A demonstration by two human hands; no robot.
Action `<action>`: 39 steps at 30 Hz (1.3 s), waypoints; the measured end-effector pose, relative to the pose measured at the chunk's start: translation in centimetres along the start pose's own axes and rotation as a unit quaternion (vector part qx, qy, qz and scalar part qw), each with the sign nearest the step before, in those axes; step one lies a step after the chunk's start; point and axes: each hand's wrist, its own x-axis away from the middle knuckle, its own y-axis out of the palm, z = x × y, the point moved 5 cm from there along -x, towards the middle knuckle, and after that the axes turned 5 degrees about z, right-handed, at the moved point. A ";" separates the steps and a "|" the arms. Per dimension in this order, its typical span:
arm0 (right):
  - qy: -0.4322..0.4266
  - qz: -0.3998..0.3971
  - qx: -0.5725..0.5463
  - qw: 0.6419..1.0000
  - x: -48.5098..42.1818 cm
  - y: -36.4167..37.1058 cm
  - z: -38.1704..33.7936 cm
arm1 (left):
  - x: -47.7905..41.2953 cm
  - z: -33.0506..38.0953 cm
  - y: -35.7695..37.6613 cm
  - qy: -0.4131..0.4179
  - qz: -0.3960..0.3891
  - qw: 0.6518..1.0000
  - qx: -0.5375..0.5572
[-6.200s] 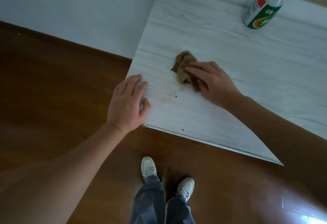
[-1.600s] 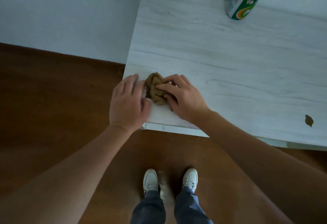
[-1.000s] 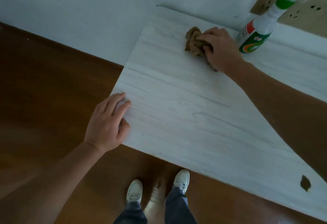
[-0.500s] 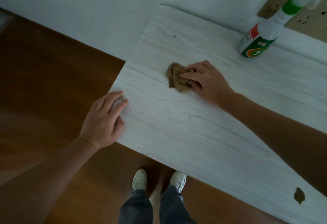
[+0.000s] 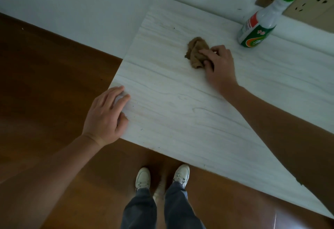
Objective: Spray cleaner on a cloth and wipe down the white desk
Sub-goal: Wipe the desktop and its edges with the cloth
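A crumpled brown cloth (image 5: pixel 196 50) lies on the white wood-grain desk (image 5: pixel 180 113), toward its far left part. My right hand (image 5: pixel 217 66) grips the cloth's right side, with curled fingers on top of it. My left hand (image 5: pixel 106 116) rests flat on the desk's left corner, fingers straight and holding nothing. A spray bottle (image 5: pixel 258 30) with a green and red label and a green nozzle stands at the back of the desk by the wall, right of the cloth.
A white wall (image 5: pixel 90 8) runs behind the desk, with beige wall sockets (image 5: pixel 307 6) behind the bottle. Brown wooden floor (image 5: pixel 45 84) lies left of and below the desk. My white shoes (image 5: pixel 162 176) stand just before the front edge.
My right hand has moved the cloth from the desk's left side back toward the wall and the bottle over the last half second. My left hand stays flat on the corner.
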 end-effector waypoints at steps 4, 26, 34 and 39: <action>0.017 0.004 -0.021 1.000 5.7 -0.1 -2.2 | 0.1 -0.1 0.0 0.000 0.002 1.000 0.001; 0.084 0.000 -0.016 0.996 12.4 2.1 -13.2 | 0.3 -0.3 -0.1 -0.012 -0.004 1.000 0.014; 0.065 -0.014 -0.014 0.998 11.6 5.8 -20.6 | 0.2 -0.2 -0.3 -0.010 0.012 1.000 0.021; 0.050 -0.015 -0.020 0.998 16.3 4.8 -21.5 | 0.4 -0.2 -0.6 -0.002 0.025 0.999 0.045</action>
